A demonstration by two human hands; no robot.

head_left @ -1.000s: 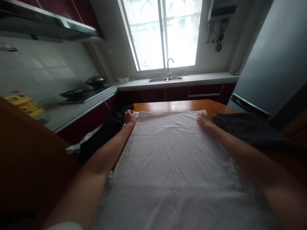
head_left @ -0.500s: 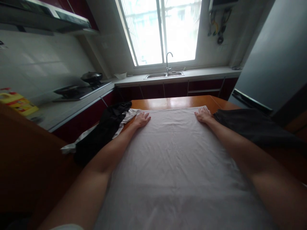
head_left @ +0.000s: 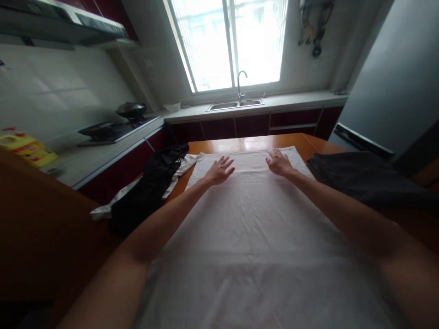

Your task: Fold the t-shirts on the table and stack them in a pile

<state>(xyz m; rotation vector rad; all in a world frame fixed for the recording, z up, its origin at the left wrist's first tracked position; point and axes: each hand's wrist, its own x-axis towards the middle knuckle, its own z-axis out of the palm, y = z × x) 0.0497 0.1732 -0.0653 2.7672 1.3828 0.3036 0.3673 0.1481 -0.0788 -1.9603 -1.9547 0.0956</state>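
Note:
A large pale cloth (head_left: 247, 228) lies spread over the wooden table (head_left: 240, 145), its far hem close to the table's back edge. Soft creases run down its middle. My left hand (head_left: 219, 171), fingers spread, is over the far left part of the cloth. Across from it, my right hand (head_left: 279, 163) is open over the far right part, fingers stretched towards the hem. Whether the palms press on the fabric or hover just above it, I cannot tell.
Black and white clothing (head_left: 147, 187) is heaped on the table's left side. Dark grey folded cloth (head_left: 363, 178) lies at the right. Beyond stand a sink (head_left: 222, 106), a stove (head_left: 116, 132) with pans, a yellow jug (head_left: 29, 148) and a large grey fridge (head_left: 391, 87).
Both hands have moved inward from the cloth's far corners, closer to each other. The far corners are now uncovered, and the fingers are more spread.

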